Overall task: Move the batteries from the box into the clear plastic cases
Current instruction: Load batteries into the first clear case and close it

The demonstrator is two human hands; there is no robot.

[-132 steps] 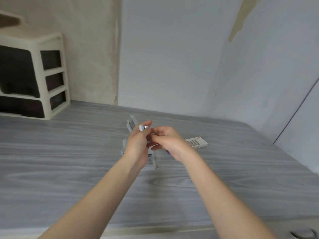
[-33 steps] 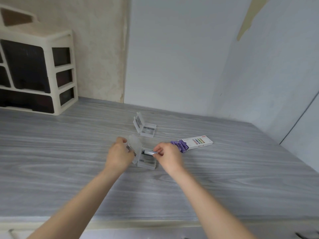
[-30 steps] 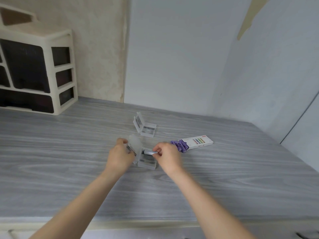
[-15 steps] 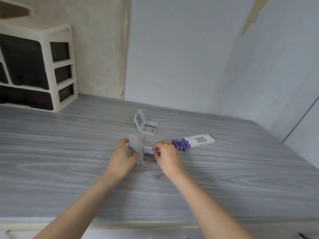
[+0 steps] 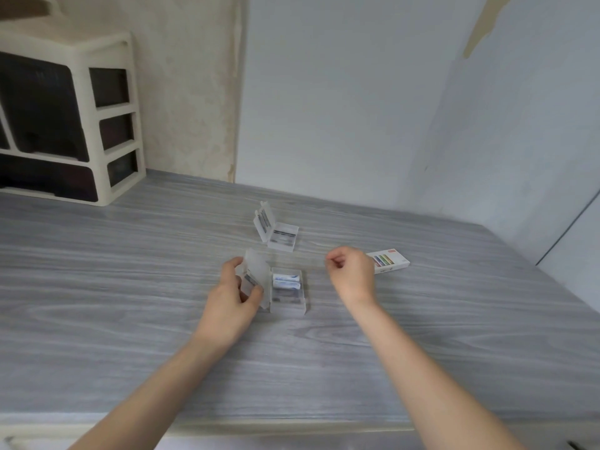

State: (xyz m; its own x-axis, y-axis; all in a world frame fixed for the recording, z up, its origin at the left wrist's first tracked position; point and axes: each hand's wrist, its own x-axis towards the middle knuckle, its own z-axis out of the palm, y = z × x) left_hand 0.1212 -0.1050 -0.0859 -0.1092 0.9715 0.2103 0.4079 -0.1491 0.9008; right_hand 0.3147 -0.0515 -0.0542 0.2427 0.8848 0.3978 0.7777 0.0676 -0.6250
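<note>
A clear plastic case [image 5: 289, 302] lies open on the grey table, with white-and-blue batteries [image 5: 285, 282] in its tray. My left hand [image 5: 235, 295] holds the case's raised lid [image 5: 255, 277] upright. My right hand [image 5: 352, 274] hovers to the right of the case, fingers curled loosely, nothing visible in it. Behind that hand lies the white battery box [image 5: 389, 261], partly hidden by it. A second clear case [image 5: 276, 233] stands open farther back, with batteries inside.
A cream drawer unit [image 5: 68, 125] with dark drawers stands at the back left against the wall. The grey wood-grain table [image 5: 130, 271] reaches to walls at the back and right; its front edge runs just below my forearms.
My right hand has let go of the battery into the near case and drawn away to the right, now covering the purple batteries beside the box. My left hand still holds the lid.
</note>
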